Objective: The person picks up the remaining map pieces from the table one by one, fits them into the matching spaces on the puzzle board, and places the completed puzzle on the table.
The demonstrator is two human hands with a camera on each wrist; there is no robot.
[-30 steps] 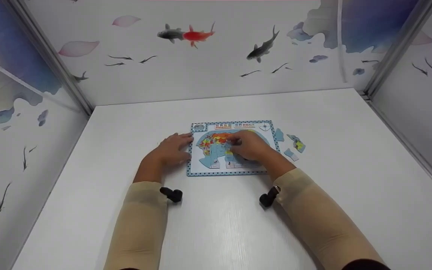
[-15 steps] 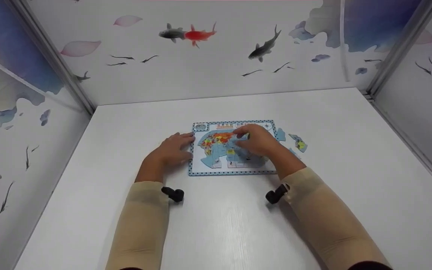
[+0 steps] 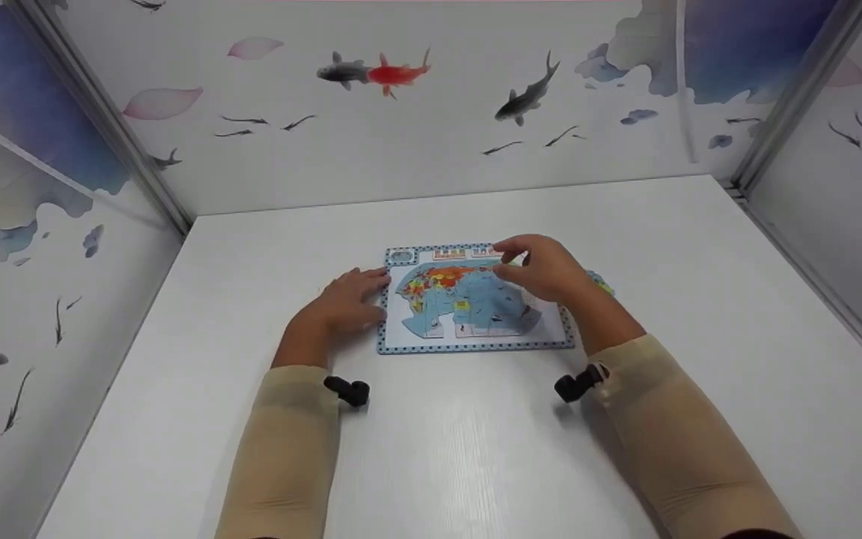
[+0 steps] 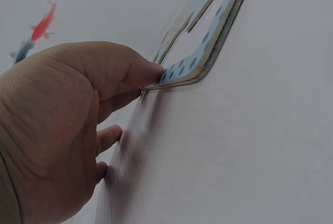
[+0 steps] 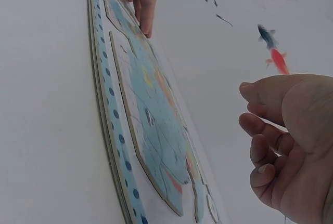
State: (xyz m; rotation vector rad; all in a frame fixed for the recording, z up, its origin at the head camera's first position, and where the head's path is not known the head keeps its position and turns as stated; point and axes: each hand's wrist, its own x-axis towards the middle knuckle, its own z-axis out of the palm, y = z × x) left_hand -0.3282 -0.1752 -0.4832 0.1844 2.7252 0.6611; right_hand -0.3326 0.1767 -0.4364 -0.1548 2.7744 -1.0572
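A flat map puzzle board (image 3: 476, 349) with a blue dotted border lies on the table, and fitted pieces make up a world map (image 3: 468, 296) on it. Along its left edge rests my left hand (image 3: 352, 299), fingers extended; in the left wrist view the thumb touches the board's corner border (image 4: 190, 68). My right hand (image 3: 551, 269) hovers over the upper right of the board, its fingers loosely bent. Nothing shows between the thumb and fingers of that right hand (image 5: 296, 141) in the right wrist view. White gaps show around the map.
A loose puzzle piece (image 3: 600, 281) lies right of the board, partly hidden by my right hand and wrist. The white table (image 3: 431, 449) is bounded by a back wall (image 3: 431, 150) printed with fish and by side walls.
My right hand has lifted from the middle of the map and moved right, uncovering the blue pieces there and covering the loose ones beside the board. My left hand stays put.
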